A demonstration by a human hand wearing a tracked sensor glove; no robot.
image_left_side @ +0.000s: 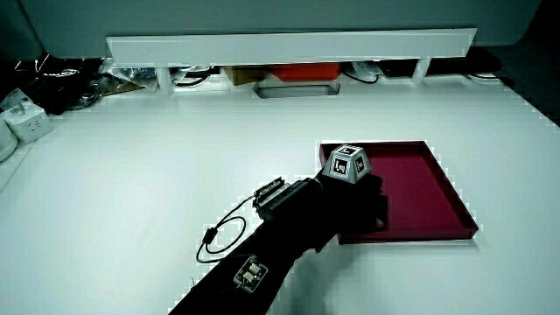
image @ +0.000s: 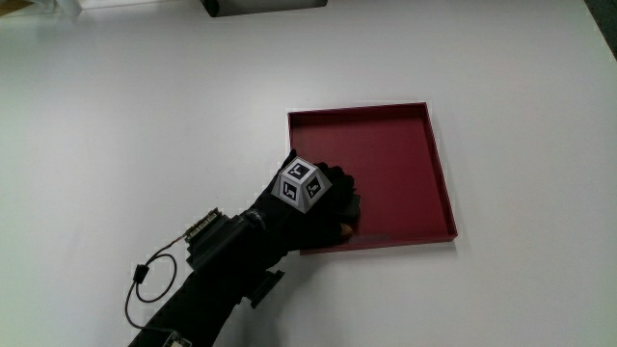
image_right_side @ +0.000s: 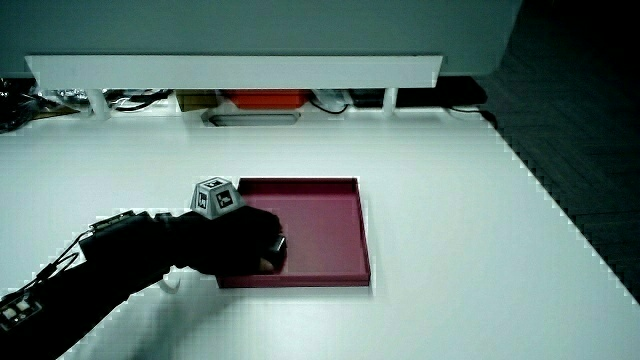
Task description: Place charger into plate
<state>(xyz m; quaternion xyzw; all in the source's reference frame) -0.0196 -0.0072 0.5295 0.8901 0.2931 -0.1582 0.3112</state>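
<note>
Where the white table (image: 116, 116) lies nearest the person, a black-sleeved forearm (image: 212, 280) reaches in, with a thin black cable (image: 145, 289) looping on the table beside it and a small ribbed module (image: 204, 231) strapped near the wrist. Farther along, near the middle of the frame, the hand (image: 323, 207) rests over the nearest corner of a shallow, square, dark red plate (image: 439, 173), palm down (the patterned cube (image: 301, 183) on its back faces up). In both side views the hand (image_left_side: 350, 197) covers that same corner, low over the plate's floor. I cannot tell whether the hand is closed around anything. I cannot make out the charger in any view. Farthest from the person, a low white partition (image_left_side: 289, 44) runs along the table's edge.
</note>
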